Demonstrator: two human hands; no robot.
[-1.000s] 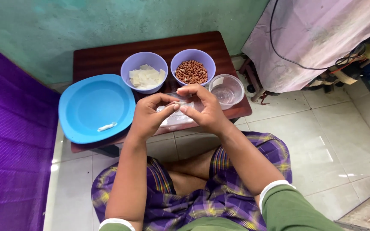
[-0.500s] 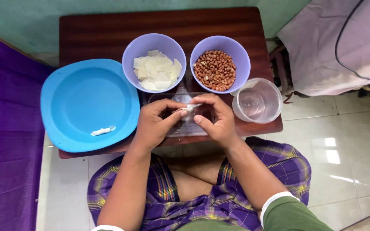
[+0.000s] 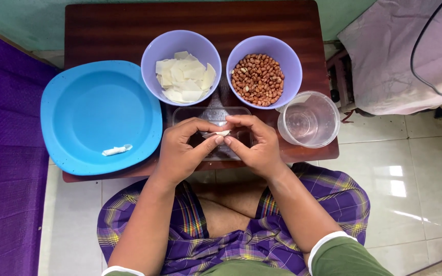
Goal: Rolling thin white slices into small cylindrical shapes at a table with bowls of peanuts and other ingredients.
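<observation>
Both hands dropped lower-centre; left hand (image 3: 180, 153) and right hand (image 3: 257, 148) together pinched a small wrapper (image 3: 223, 133), rolling it shut.

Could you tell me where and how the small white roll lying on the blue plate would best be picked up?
Probably by its middle, from straight above. The white roll lies flat and alone near the front of the blue plate, long axis roughly left to right, so two fingertips could pinch across its narrow width. Its ends look tapered, so they give less to grip.
</observation>
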